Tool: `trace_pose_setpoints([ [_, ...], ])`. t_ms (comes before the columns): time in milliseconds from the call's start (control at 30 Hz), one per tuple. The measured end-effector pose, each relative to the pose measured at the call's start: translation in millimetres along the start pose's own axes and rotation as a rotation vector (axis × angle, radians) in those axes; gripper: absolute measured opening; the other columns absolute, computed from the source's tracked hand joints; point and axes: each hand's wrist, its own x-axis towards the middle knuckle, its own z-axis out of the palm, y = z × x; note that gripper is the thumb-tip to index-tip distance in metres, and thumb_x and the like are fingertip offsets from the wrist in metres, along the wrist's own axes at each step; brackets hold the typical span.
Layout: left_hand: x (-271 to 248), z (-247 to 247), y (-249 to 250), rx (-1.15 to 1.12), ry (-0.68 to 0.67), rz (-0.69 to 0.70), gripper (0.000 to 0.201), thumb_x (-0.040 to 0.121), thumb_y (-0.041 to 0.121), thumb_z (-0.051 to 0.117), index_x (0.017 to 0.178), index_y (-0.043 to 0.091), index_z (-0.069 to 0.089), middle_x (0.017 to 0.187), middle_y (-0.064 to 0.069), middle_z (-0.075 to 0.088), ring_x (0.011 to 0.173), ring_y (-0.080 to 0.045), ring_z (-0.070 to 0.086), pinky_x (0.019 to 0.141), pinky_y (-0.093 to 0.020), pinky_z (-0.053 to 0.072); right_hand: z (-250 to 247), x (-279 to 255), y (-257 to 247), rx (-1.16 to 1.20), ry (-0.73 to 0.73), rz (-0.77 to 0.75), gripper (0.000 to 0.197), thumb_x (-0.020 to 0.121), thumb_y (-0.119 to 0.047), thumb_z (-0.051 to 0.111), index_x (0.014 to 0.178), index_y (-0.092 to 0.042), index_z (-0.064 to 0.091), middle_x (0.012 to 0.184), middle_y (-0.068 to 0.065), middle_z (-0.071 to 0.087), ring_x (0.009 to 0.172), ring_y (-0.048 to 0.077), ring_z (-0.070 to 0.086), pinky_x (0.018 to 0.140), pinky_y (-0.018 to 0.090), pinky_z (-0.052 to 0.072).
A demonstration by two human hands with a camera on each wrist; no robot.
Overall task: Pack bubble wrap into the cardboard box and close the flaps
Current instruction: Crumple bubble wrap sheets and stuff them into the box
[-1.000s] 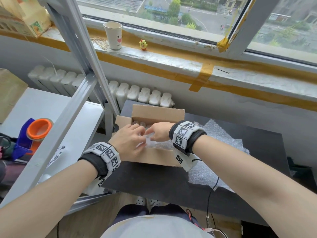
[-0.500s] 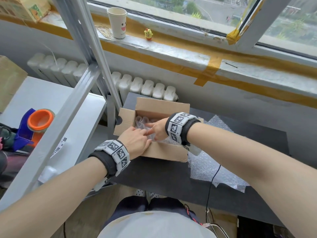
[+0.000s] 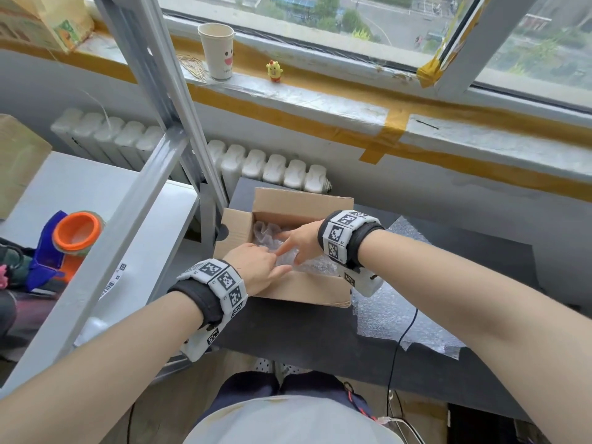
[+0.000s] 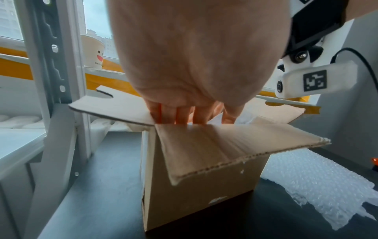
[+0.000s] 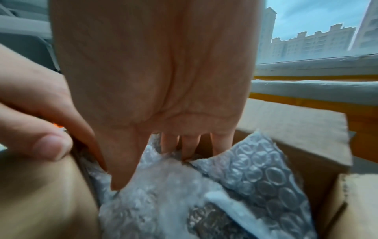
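A small cardboard box (image 3: 298,290) stands with its flaps up on the black table (image 3: 304,331). Crumpled bubble wrap (image 3: 267,233) lies inside it. My right hand (image 3: 285,241) reaches in from the right and presses the bubble wrap (image 5: 255,177) down with straight fingers (image 5: 188,145). My left hand (image 3: 275,257) comes over the near left corner. Its fingers (image 4: 184,114) go straight down behind the near flap (image 4: 225,145), and their tips are hidden. A loose bubble wrap sheet (image 3: 400,322) trails from the box over the table on the right.
A grey metal shelf post (image 3: 153,149) rises just left of the box, beside a white shelf (image 3: 80,193) with an orange and blue tape dispenser (image 3: 73,238). Behind are a radiator (image 3: 272,168) and a sill with a paper cup (image 3: 216,49). A black cable (image 3: 400,341) hangs at the table front.
Both hands have pushed deeper into the box, and more of the wrap now sits inside. The left hand slid from above the wrap to the near left corner.
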Motion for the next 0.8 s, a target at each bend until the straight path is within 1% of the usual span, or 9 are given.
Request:
trace_pose_setpoints([
  [133, -1, -17, 1, -0.083, 0.071, -0.042, 0.038, 0.097, 0.037, 0.036, 0.125, 0.018, 0.053, 0.119, -0.007, 0.058, 0.106, -0.025, 0.056, 0.085, -0.039, 0.048, -1, -20, 4, 0.15, 0.176, -0.029, 0.045, 0.092, -0.025, 0.056, 0.136, -0.029, 0.047, 0.141, 0.001, 0.05, 0.124, 0.023, 0.049, 0.098, 0.03, 0.038],
  [233, 1, -32, 2, -0.087, 0.18, -0.039, 0.031, 0.096, 0.03, 0.04, 0.118, 0.017, 0.056, 0.112, -0.005, 0.058, 0.101, -0.024, 0.056, 0.079, -0.041, 0.05, 1, -41, 13, 0.341, 0.355, -0.004, 0.038, 0.091, -0.026, 0.059, 0.129, -0.025, 0.056, 0.127, -0.001, 0.061, 0.115, 0.018, 0.056, 0.085, 0.021, 0.037],
  [300, 5, -42, 9, -0.1, 0.286, -0.008, 0.027, 0.095, 0.027, 0.041, 0.113, 0.014, 0.057, 0.108, -0.006, 0.058, 0.099, -0.025, 0.056, 0.076, -0.042, 0.051, 5, -56, 21, 0.46, 0.461, 0.028, 0.036, 0.09, -0.027, 0.061, 0.126, -0.023, 0.059, 0.125, -0.002, 0.064, 0.114, 0.016, 0.057, 0.085, 0.019, 0.037],
  [367, 10, -53, 23, -0.141, 0.38, 0.037, 0.024, 0.093, 0.021, 0.044, 0.11, 0.011, 0.057, 0.107, -0.007, 0.058, 0.1, -0.027, 0.056, 0.077, -0.045, 0.05, 13, -71, 30, 0.567, 0.558, 0.069, 0.036, 0.089, -0.027, 0.062, 0.124, -0.02, 0.06, 0.125, -0.002, 0.063, 0.114, 0.014, 0.058, 0.088, 0.019, 0.039],
  [467, 19, -65, 57, -0.219, 0.474, 0.124, 0.027, 0.09, 0.013, 0.049, 0.115, 0.007, 0.055, 0.112, -0.009, 0.058, 0.104, -0.027, 0.054, 0.077, -0.043, 0.05, 34, -95, 48, 0.695, 0.701, 0.161, 0.036, 0.088, -0.03, 0.062, 0.122, -0.019, 0.061, 0.123, 0.001, 0.065, 0.111, 0.017, 0.06, 0.095, 0.028, 0.046],
  [567, 31, -63, 102, -0.25, 0.543, 0.24, 0.03, 0.088, 0.006, 0.051, 0.118, 0.007, 0.056, 0.111, -0.012, 0.06, 0.101, -0.029, 0.056, 0.072, -0.042, 0.048, 65, -120, 65, 0.807, 0.788, 0.232, 0.026, 0.089, -0.029, 0.062, 0.113, -0.02, 0.066, 0.111, 0.002, 0.069, 0.103, 0.019, 0.064, 0.089, 0.031, 0.05],
  [667, 45, -48, 144, -0.28, 0.545, 0.297, 0.031, 0.085, 0.001, 0.053, 0.115, 0.004, 0.058, 0.108, -0.015, 0.062, 0.098, -0.032, 0.058, 0.073, -0.043, 0.051, 104, -141, 80, 0.895, 0.82, 0.334, 0.025, 0.09, -0.028, 0.06, 0.114, -0.024, 0.066, 0.115, -0.001, 0.067, 0.101, 0.016, 0.061, 0.09, 0.033, 0.048],
  [733, 52, -36, 168, -0.318, 0.509, 0.307, 0.031, 0.085, 0.0, 0.051, 0.115, 0.003, 0.057, 0.113, -0.016, 0.061, 0.102, -0.034, 0.057, 0.078, -0.043, 0.051, 132, -149, 90, 0.956, 0.822, 0.414, 0.032, 0.089, -0.028, 0.061, 0.12, -0.024, 0.062, 0.124, -0.002, 0.064, 0.108, 0.017, 0.06, 0.095, 0.032, 0.046],
  [800, 58, -23, 187, -0.323, 0.428, 0.302, 0.033, 0.088, 0.004, 0.047, 0.121, 0.006, 0.053, 0.12, -0.012, 0.057, 0.107, -0.031, 0.055, 0.079, -0.043, 0.05, 160, -152, 100, 0.985, 0.81, 0.483, 0.039, 0.088, -0.028, 0.062, 0.126, -0.022, 0.057, 0.13, -0.001, 0.06, 0.115, 0.017, 0.057, 0.097, 0.03, 0.043],
])
